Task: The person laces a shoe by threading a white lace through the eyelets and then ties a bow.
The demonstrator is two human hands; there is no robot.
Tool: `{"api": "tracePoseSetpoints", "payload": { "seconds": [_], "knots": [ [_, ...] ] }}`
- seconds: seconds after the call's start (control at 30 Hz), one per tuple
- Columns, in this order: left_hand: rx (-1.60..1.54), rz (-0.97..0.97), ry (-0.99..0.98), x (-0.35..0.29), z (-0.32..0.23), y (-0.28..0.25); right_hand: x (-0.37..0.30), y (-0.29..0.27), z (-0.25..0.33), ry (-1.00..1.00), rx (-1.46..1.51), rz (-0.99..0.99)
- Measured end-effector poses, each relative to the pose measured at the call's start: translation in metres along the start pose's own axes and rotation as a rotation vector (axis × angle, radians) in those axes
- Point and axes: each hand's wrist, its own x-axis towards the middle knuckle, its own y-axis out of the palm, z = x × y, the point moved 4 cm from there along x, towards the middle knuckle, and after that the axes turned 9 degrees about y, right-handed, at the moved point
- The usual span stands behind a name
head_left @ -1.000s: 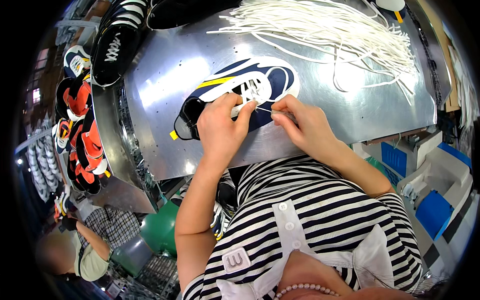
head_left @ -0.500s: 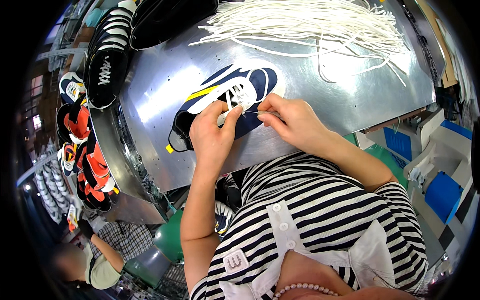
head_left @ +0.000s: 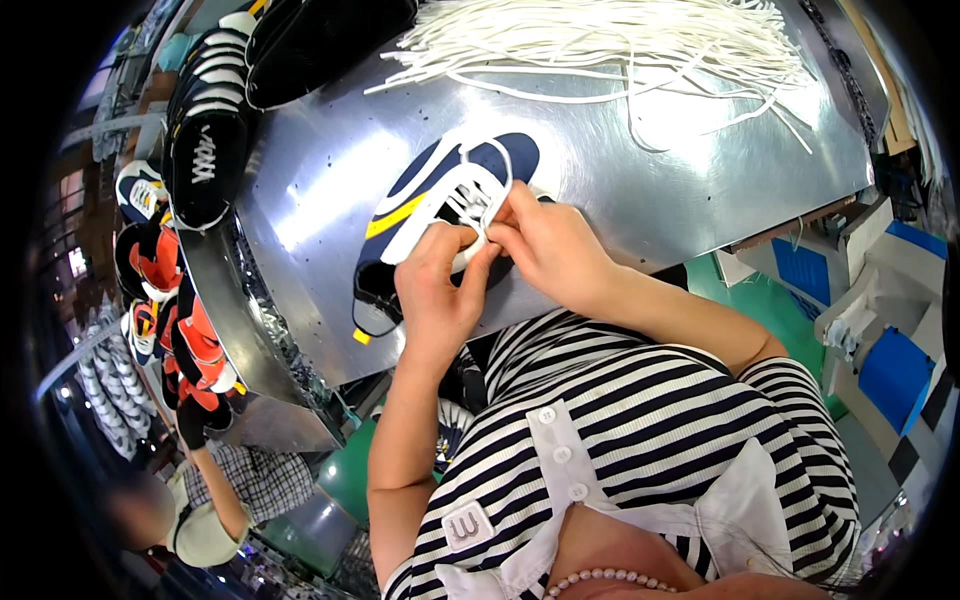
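A navy, white and yellow sneaker point(head_left: 420, 205) lies on the metal table in front of me, its toe pointing away and its heel toward me. A white shoelace point(head_left: 507, 160) crosses its lace opening and loops out over the toe. My left hand point(head_left: 440, 285) is closed on the near side of the sneaker, thumb and forefinger pinched at the eyelet edge. Right beside it, my right hand point(head_left: 550, 245) pinches the shoelace at the same edge. The fingertips nearly touch, and they hide the lace end and the eyelet there.
A big bundle of white laces point(head_left: 600, 50) lies along the table's far side. Black shoes point(head_left: 207, 160) stand at the far left. Orange and black shoes point(head_left: 200, 340) sit on a rack beyond the table's left edge. Another person point(head_left: 205, 510) is at lower left; blue-lined boxes point(head_left: 890, 370) are at right.
The sneaker has turned a little, its toe shifting left and its heel toward me. My right hand has moved left, close against my left fingertips. The lace loop now stands up over the toe.
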Motion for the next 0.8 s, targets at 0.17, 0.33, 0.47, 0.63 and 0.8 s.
{"api": "tracePoseSetpoints", "payload": {
  "seconds": [0.17, 0.33, 0.47, 0.63, 0.8],
  "knots": [
    [0.266, -0.121, 0.208, -0.004, -0.006, -0.002, -0.003, -0.028, -0.002, 0.035, -0.068, 0.145],
    [0.416, -0.166, 0.292, -0.02, -0.003, -0.008, -0.003, -0.11, 0.027, -0.038, -0.214, -0.097],
    [0.431, -0.183, 0.377, -0.016, -0.013, -0.002, 0.007, -0.042, 0.068, -0.496, -0.37, 0.15],
    [0.438, -0.18, 0.369, -0.023, -0.012, 0.001, 0.022, -0.019, 0.056, -0.419, -0.691, 0.252],
    [0.336, -0.174, 0.34, -0.019, -0.01, 0.0, 0.051, -0.021, 0.04, -0.036, -0.175, 0.425]
  ]
}}
